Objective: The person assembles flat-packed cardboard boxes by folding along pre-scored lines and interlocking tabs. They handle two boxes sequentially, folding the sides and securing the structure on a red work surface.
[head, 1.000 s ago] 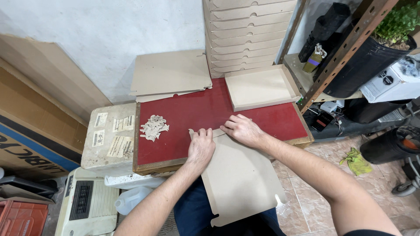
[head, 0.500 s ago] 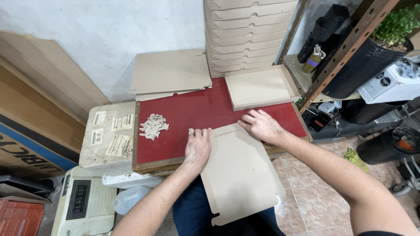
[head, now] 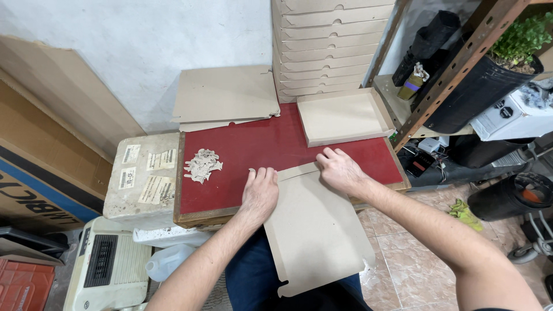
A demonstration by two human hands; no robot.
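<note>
cardboard sheet (head: 314, 230) pressed flat by both hands, seemingly folding its edge.

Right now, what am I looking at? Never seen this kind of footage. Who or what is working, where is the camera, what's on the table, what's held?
There is no machine here: a person works with two bare hands. The single camera sits on that person's head and looks down.

The left hand and the right hand both press flat on a cut cardboard sheet, which lies half on the red tabletop and half over the person's lap. Neither hand grips anything; they only press.

Also on the table are a small pile of cardboard scraps and a folded open box tray. More flat sheets lean at the wall, beside a tall stack of folded boxes.
</note>
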